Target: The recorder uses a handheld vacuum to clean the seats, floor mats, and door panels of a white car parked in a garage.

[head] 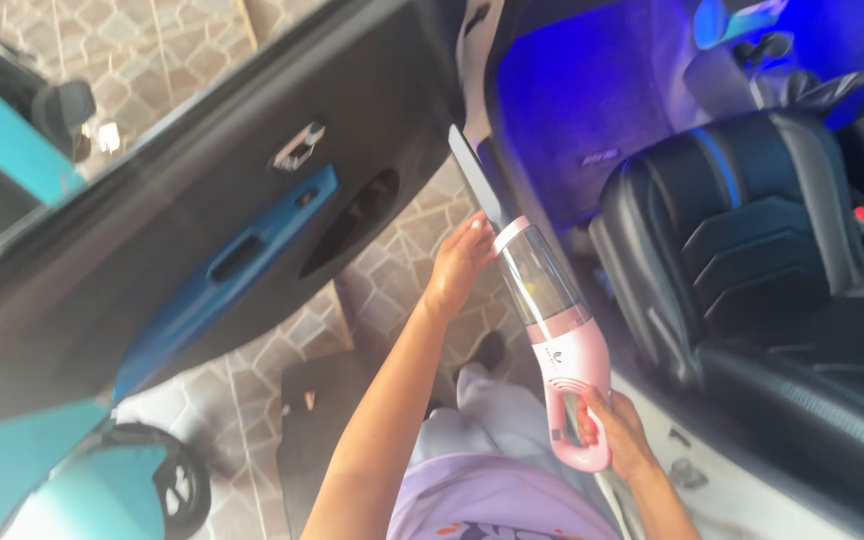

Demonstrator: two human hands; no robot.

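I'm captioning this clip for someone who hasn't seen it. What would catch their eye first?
The pink handheld vacuum at centre, its handle gripped by the right hand while the left hand touches its clear front end. Next, the blue-lit footwell at upper right beside the black car seat, and the open door across the left.

Daylight, motion blur, blue glow inside.

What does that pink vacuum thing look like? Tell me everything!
The handheld vacuum looks like pink and white plastic, with a clear tube at the front and a loop handle at the back. It tilts up toward the open car door. The right hand grips the handle; the left hand touches the pink-rimmed tip.
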